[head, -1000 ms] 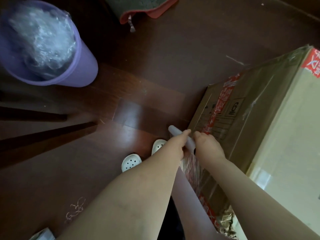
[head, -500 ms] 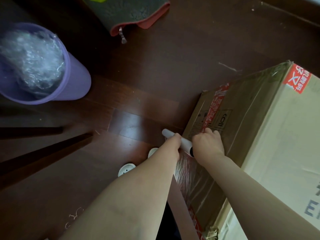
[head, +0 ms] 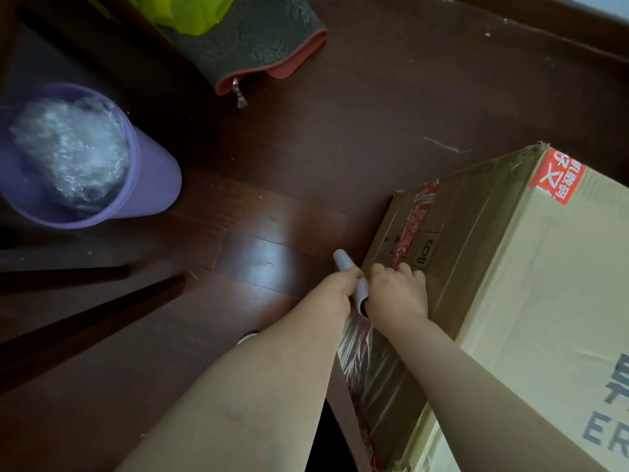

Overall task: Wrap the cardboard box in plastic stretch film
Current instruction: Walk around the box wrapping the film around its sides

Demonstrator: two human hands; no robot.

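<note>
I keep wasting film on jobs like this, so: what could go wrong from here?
1. The stretch film looks creased and bunched just behind the roll; it may rope up instead of lying flat on the cardboard box.
2. The left hand grips the roll while the right hand crowds its open end against the box; uneven pull could slacken or tear the band.

One box [head: 544, 284], one roll [head: 343, 262], one bin [head: 155, 185]

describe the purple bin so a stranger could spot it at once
Start at the big cardboard box on the right and look across the dark wooden floor to the far left. The purple bin stands there, the only round container, stuffed with crumpled clear film.
</note>
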